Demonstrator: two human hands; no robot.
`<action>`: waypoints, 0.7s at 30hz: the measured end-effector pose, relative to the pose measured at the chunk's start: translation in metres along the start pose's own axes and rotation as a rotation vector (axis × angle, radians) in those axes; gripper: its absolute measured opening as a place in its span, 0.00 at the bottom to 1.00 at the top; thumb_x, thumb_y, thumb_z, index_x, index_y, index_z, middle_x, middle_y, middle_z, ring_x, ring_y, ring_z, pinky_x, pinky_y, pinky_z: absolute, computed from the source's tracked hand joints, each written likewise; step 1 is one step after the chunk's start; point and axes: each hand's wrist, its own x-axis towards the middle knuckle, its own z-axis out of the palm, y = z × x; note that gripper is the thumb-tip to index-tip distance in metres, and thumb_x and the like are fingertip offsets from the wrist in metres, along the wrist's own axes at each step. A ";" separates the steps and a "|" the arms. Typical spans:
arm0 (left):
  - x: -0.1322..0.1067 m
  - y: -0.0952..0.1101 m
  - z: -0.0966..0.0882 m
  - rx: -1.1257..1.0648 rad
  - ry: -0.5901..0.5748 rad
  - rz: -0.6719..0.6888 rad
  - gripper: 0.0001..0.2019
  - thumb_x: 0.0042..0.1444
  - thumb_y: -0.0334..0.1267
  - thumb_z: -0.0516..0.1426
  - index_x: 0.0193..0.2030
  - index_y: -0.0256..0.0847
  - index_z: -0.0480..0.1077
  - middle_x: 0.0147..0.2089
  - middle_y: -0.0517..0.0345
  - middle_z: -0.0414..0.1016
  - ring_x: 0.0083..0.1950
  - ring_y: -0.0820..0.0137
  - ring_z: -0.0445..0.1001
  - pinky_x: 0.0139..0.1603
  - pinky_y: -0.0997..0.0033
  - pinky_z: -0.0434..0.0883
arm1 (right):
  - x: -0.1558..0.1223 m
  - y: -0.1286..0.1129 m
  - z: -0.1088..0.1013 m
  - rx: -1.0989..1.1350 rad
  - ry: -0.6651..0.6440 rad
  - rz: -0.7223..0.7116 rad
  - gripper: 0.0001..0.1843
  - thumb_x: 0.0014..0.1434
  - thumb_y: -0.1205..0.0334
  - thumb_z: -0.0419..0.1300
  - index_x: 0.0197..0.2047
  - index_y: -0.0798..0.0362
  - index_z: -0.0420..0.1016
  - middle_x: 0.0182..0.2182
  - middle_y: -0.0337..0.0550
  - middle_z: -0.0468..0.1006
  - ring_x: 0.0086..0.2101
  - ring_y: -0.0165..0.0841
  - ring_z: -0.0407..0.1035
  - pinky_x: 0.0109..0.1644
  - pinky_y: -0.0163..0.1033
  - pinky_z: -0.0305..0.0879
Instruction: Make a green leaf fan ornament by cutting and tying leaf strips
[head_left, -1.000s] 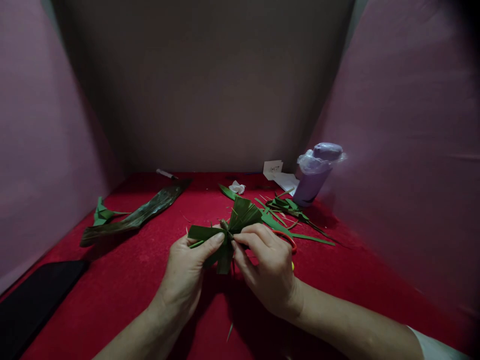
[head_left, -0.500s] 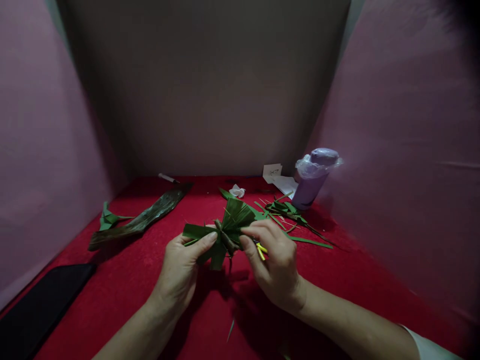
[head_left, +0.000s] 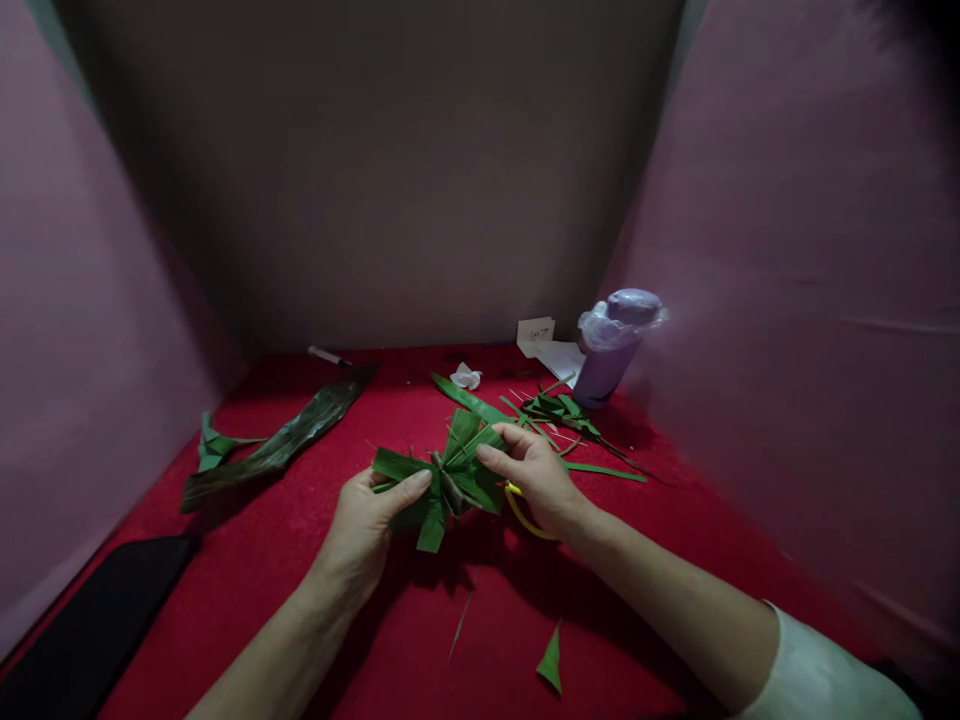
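Note:
A bundle of folded green leaf strips (head_left: 433, 525), shaped like a butterfly with a rolled dark middle, is held up over the red table. My left hand (head_left: 367, 515) pinches its left side between thumb and fingers. On the other side, my right hand (head_left: 536, 475) grips the upper right leaf flap with thumb and fingertips. Just under that hand, a yellow loop-shaped handle (head_left: 531, 517) shows, perhaps of scissors; most of the tool is hidden. Below lie a small cut leaf piece (head_left: 550, 662) and a thin pale sliver (head_left: 460, 627).
Leaf scraps (head_left: 559, 410) and thin sticks lie beyond my right hand, by a lilac cup (head_left: 606, 370) with plastic film. A long dark leaf (head_left: 289, 435), a folded leaf piece (head_left: 214, 445) and a black flat object (head_left: 112, 610) are left. White crumpled tissue (head_left: 466, 377) lies behind.
My right hand has shifted up along the leaf flap, uncovering more of the yellow handle. The view has moved slightly, and a cut leaf piece now shows on the table at the front.

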 end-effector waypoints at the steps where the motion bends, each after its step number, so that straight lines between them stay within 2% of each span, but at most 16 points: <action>1: 0.000 0.000 0.000 0.007 -0.001 -0.005 0.12 0.41 0.35 0.65 0.34 0.33 0.75 0.31 0.49 0.80 0.30 0.64 0.78 0.34 0.66 0.75 | 0.000 0.001 0.000 0.018 -0.001 0.014 0.15 0.44 0.56 0.67 0.30 0.56 0.69 0.25 0.36 0.73 0.26 0.25 0.67 0.32 0.32 0.63; 6: -0.002 0.003 0.001 0.060 0.000 0.001 0.10 0.40 0.35 0.66 0.31 0.34 0.75 0.30 0.52 0.80 0.28 0.65 0.76 0.29 0.67 0.74 | 0.001 0.006 -0.005 0.036 -0.004 0.037 0.13 0.44 0.58 0.68 0.29 0.54 0.70 0.24 0.34 0.72 0.24 0.25 0.65 0.31 0.32 0.63; 8: -0.003 0.004 0.002 0.060 0.030 0.048 0.10 0.39 0.35 0.66 0.31 0.36 0.76 0.30 0.54 0.79 0.28 0.67 0.76 0.30 0.70 0.74 | 0.001 0.005 -0.006 0.014 0.018 -0.030 0.11 0.44 0.58 0.68 0.28 0.54 0.71 0.23 0.34 0.72 0.24 0.26 0.65 0.31 0.33 0.64; 10: -0.004 0.006 0.001 0.070 0.060 0.126 0.10 0.38 0.33 0.66 0.31 0.37 0.76 0.30 0.56 0.78 0.30 0.69 0.75 0.32 0.73 0.73 | 0.000 0.002 -0.007 -0.043 0.015 -0.160 0.09 0.45 0.59 0.67 0.27 0.53 0.73 0.24 0.35 0.72 0.26 0.27 0.65 0.32 0.34 0.65; 14: -0.005 0.010 0.001 0.127 0.033 0.297 0.06 0.40 0.30 0.65 0.28 0.38 0.76 0.31 0.58 0.77 0.31 0.71 0.74 0.35 0.74 0.71 | -0.002 -0.002 -0.008 -0.125 -0.065 -0.387 0.04 0.47 0.62 0.66 0.27 0.51 0.76 0.26 0.37 0.71 0.29 0.29 0.65 0.31 0.35 0.66; 17: -0.007 0.013 0.001 0.144 0.024 0.322 0.06 0.40 0.31 0.65 0.28 0.39 0.76 0.32 0.57 0.76 0.33 0.70 0.73 0.37 0.73 0.71 | -0.002 -0.001 -0.010 -0.121 -0.078 -0.428 0.02 0.48 0.64 0.66 0.29 0.50 0.77 0.27 0.38 0.71 0.29 0.29 0.66 0.31 0.36 0.66; 19: -0.008 0.015 -0.001 0.149 0.020 0.317 0.10 0.40 0.33 0.66 0.33 0.41 0.76 0.35 0.56 0.77 0.35 0.68 0.74 0.38 0.72 0.71 | -0.003 0.001 -0.011 -0.146 -0.078 -0.447 0.02 0.50 0.65 0.65 0.29 0.50 0.77 0.27 0.38 0.71 0.29 0.29 0.66 0.30 0.36 0.66; 21: -0.007 0.020 -0.005 0.152 0.011 0.367 0.13 0.43 0.38 0.64 0.39 0.41 0.75 0.39 0.53 0.77 0.39 0.66 0.73 0.41 0.70 0.70 | -0.004 0.002 -0.011 -0.215 -0.078 -0.489 0.01 0.51 0.65 0.64 0.31 0.50 0.77 0.27 0.38 0.71 0.29 0.29 0.67 0.31 0.36 0.66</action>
